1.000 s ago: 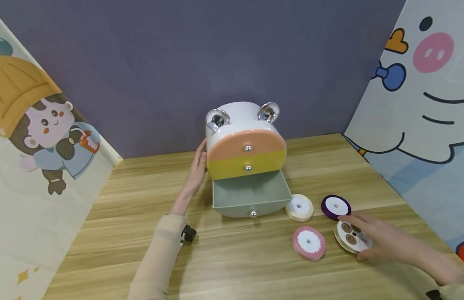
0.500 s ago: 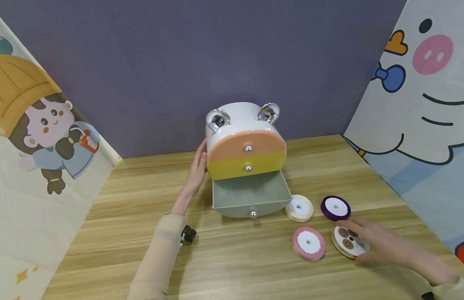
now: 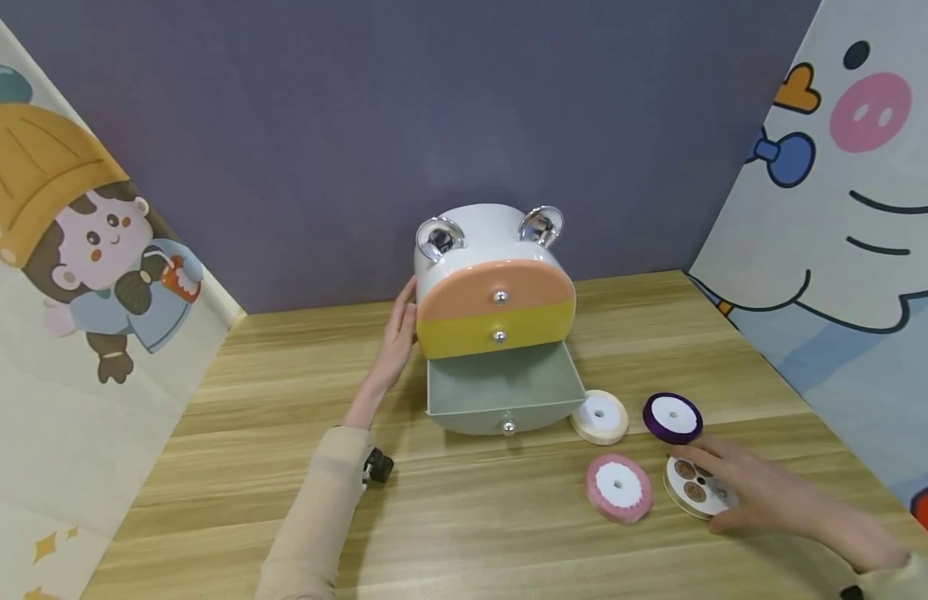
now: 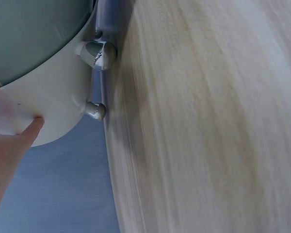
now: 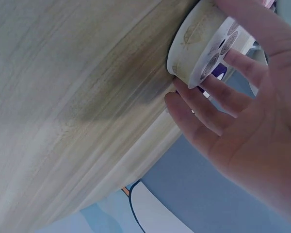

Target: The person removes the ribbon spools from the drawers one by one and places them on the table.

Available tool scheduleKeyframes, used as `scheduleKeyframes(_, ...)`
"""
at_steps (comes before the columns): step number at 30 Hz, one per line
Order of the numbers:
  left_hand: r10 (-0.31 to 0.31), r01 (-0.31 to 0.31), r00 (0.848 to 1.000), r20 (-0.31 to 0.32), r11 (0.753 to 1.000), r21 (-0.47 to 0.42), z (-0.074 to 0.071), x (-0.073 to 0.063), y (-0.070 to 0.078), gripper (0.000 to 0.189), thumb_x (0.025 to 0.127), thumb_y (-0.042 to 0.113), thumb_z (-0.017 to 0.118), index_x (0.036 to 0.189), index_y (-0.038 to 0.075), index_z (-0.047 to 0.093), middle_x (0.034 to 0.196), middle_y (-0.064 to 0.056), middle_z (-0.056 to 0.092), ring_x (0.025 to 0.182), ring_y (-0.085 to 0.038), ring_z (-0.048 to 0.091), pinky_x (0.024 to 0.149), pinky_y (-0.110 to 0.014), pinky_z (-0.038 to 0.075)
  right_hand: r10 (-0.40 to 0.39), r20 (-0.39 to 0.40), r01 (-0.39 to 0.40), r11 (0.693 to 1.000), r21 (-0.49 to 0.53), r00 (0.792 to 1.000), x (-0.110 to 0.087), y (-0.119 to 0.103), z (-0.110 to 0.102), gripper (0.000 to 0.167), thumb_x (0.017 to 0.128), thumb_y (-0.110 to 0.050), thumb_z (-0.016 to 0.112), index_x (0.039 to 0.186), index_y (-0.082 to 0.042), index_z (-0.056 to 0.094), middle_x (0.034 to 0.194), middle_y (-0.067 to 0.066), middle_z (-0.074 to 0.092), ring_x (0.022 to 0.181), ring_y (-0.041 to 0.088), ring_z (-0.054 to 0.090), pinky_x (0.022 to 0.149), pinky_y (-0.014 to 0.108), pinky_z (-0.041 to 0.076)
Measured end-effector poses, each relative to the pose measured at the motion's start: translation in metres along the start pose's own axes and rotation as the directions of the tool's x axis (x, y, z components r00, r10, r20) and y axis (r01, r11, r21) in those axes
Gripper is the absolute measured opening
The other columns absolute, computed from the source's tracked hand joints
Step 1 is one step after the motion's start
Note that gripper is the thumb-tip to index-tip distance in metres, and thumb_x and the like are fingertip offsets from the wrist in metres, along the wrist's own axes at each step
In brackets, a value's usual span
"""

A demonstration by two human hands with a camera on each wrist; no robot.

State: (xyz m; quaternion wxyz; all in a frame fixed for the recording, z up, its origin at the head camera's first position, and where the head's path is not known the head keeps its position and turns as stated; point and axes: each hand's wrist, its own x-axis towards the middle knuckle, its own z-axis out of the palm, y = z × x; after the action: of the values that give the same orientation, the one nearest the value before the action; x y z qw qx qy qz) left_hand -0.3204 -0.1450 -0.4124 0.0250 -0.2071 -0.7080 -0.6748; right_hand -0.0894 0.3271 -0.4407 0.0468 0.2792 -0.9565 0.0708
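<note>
My left hand [image 3: 393, 343] rests its straight fingers against the left side of a white mini drawer cabinet [image 3: 484, 227] with silver ears. In the left wrist view, a fingertip touches the white cabinet wall [image 4: 58, 104]. The cabinet's bottom grey-green drawer [image 3: 509, 383] is pulled out and bare inside; the orange and yellow drawers above are closed. At the right, my right hand [image 3: 771, 492] spans a ribbon spool [image 3: 692, 487] with brown round prints, thumb on its near edge and fingers on its far edge. In the right wrist view, the spool's pale patterned ribbon [image 5: 196, 41] shows.
A cream ribbon spool [image 3: 600, 418] lies by the open drawer's right corner. Nearby are a pink ribbon spool [image 3: 619, 489] and a purple ribbon spool [image 3: 672, 418]. The wooden table [image 3: 246, 467] meets a dark wall [image 3: 321, 167] behind and cartoon-printed panels at both sides.
My right hand and the printed ribbon spool have shifted slightly left and toward me. The left hand stays at the cabinet, and the drawer has not moved.
</note>
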Motion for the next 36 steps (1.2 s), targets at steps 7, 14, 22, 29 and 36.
scheduleKeyframes(7,-0.02,0.02,1.0,0.023,1.0,-0.01,0.002,-0.005,0.018,0.051,0.11,0.025,0.027,0.16,0.023,0.017,0.168,-0.007,0.017,0.149,-0.035,0.029,0.116,-0.06,0.034,0.068,0.137,-0.081,0.993,0.09,0.988,0.003,0.001,-0.01,0.092,0.058,-0.045,0.092,0.137,-0.016,0.055,0.128,0.019,0.059,0.106,0.037,0.062,0.071,0.039,0.055)
scheduleKeyframes(14,-0.013,0.013,0.999,0.032,1.0,-0.014,0.004,-0.009,0.026,0.052,0.11,0.025,0.029,0.16,0.018,0.018,0.167,-0.012,0.019,0.147,-0.037,0.032,0.115,-0.062,0.034,-0.053,0.055,0.053,0.999,0.015,0.997,0.017,-0.003,-0.025,0.061,0.072,-0.047,0.084,0.118,-0.013,0.065,0.112,0.005,0.066,0.09,0.018,0.066,0.066,0.03,0.056)
scheduleKeyframes(22,0.005,-0.005,1.0,0.003,1.0,-0.009,0.0,0.0,0.002,0.049,0.11,0.028,0.027,0.159,0.028,0.021,0.166,-0.005,0.023,0.145,-0.035,0.037,0.114,-0.061,0.036,-0.079,0.05,0.076,0.996,0.051,0.996,0.055,-0.047,-0.049,0.034,0.085,-0.037,0.077,0.113,-0.019,0.069,0.11,-0.003,0.067,0.088,0.008,0.064,0.064,0.024,0.055)
scheduleKeyframes(29,0.002,-0.002,1.0,0.007,1.0,-0.002,-0.001,0.001,-0.001,0.05,0.11,0.034,0.029,0.158,0.032,0.021,0.166,-0.002,0.022,0.145,-0.033,0.036,0.114,-0.06,0.037,-0.174,-0.017,0.162,0.877,0.453,0.985,0.091,-0.08,-0.035,0.017,0.096,-0.024,0.067,0.111,-0.017,0.067,0.103,-0.003,0.07,0.089,-0.002,0.063,0.068,0.021,0.056)
scheduleKeyframes(36,-0.011,0.01,1.0,0.013,1.0,0.005,0.0,-0.001,0.003,0.05,0.11,0.031,0.026,0.159,0.033,0.019,0.167,-0.002,0.018,0.146,-0.034,0.034,0.114,-0.061,0.036,-0.073,0.26,-0.203,0.442,0.874,0.963,0.12,-0.106,-0.013,0.038,0.104,-0.024,0.053,0.127,0.006,0.055,0.113,0.022,0.068,0.093,0.011,0.069,0.075,0.026,0.06)
